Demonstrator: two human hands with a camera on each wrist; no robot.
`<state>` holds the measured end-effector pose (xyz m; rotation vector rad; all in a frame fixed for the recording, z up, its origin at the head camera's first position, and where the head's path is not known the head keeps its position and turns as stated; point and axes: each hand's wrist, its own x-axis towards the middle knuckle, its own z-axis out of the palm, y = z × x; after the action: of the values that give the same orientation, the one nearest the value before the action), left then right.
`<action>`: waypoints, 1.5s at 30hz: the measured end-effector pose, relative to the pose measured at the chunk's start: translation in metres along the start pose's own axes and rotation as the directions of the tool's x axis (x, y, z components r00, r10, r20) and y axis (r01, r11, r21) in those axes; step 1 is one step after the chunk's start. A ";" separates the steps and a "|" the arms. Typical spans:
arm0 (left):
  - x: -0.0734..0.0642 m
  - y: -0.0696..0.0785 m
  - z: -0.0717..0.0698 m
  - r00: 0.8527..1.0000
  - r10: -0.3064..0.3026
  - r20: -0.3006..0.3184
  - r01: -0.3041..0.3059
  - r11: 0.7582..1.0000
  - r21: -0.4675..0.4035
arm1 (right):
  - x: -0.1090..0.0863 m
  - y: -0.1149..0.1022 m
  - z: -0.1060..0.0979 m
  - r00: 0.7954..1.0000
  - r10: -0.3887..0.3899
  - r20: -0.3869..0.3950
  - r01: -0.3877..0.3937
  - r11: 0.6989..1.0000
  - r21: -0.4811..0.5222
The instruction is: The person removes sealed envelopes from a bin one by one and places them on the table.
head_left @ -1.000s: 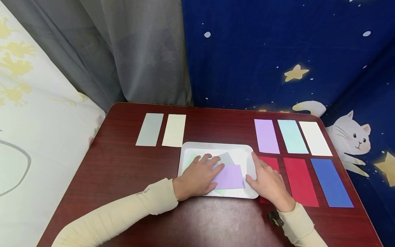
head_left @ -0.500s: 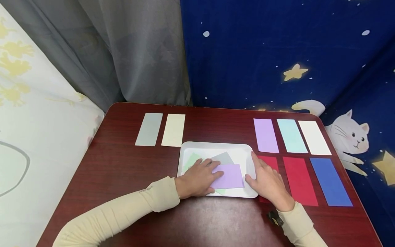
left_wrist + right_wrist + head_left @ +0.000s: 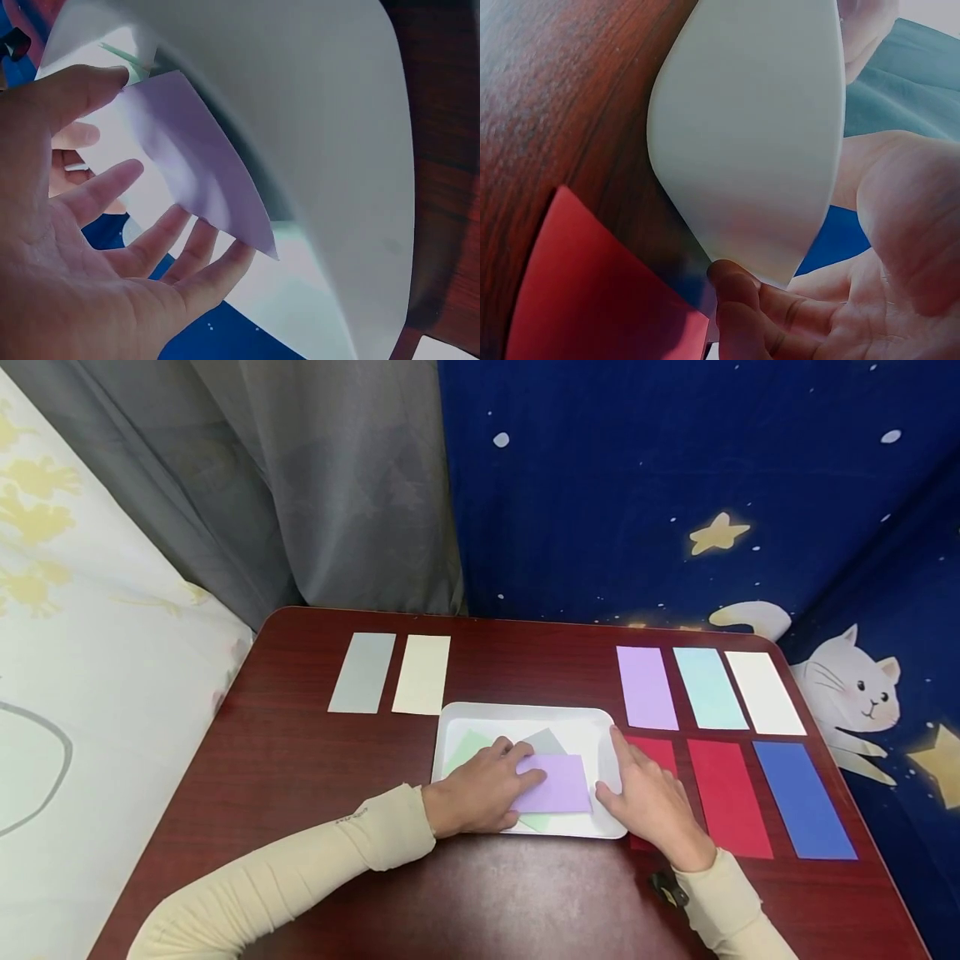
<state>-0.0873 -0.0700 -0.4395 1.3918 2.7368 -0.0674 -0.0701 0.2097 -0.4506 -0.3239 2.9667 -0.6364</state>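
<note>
A shallow white tray lies on the dark red table, with several paper cards overlapping in it. My left hand reaches in from the left and holds a purple card on top of the pile. In the left wrist view, the thumb is at one edge of this purple card and fingertips are at the opposite edge. Under it show a grey card and green paper. My right hand grips the tray's right side, its fingers at the rim.
Grey and cream cards lie at the back left of the table. On the right are purple, mint and white cards. Red and blue cards lie in front, another red one partly under my right hand.
My left fingers have drawn in and curled more around the purple card, which has shifted slightly toward the back. More green paper shows at the left. My right hand and the tray stay put.
</note>
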 end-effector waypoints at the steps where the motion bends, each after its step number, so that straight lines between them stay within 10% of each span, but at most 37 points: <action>1: 0.000 -0.001 -0.001 1.000 0.002 -0.008 -0.002 1.000 -0.003 | 0.000 0.000 0.000 1.000 -0.001 0.000 0.001 1.000 0.000; 23: -0.006 -0.012 -0.006 0.991 0.009 -0.131 -0.002 0.999 0.055 | 0.000 0.000 0.000 1.000 -0.002 0.003 0.002 1.000 -0.005; 45: -0.013 -0.037 -0.019 0.977 -0.112 -0.179 0.096 0.991 -0.092 | -0.001 -0.001 -0.001 0.999 0.016 0.029 -0.017 1.000 0.017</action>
<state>-0.1101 -0.1010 -0.4189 1.2936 2.9222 0.1770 -0.0694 0.2094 -0.4496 -0.3047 2.9316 -0.6488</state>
